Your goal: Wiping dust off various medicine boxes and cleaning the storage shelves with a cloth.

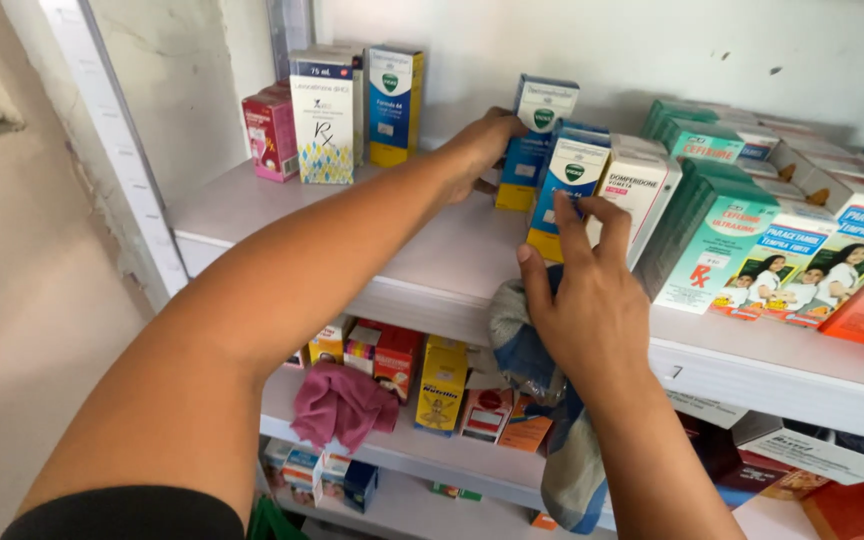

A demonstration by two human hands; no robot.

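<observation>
Two hands on blue boxes (pixel 564 185) | shelf edge (pixel 752 365) near

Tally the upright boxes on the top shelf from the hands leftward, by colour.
Blue-and-yellow boxes: 4, one far left, one at the left hand, one at the right hand, one hidden between.
White box: 1
Pink box: 1
Total: 6

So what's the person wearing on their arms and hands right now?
Both forearms are bare. The left arm shows only a black sleeve edge near the upper arm. The left hand and right hand wear no gloves; no rings or watch are visible.
</observation>
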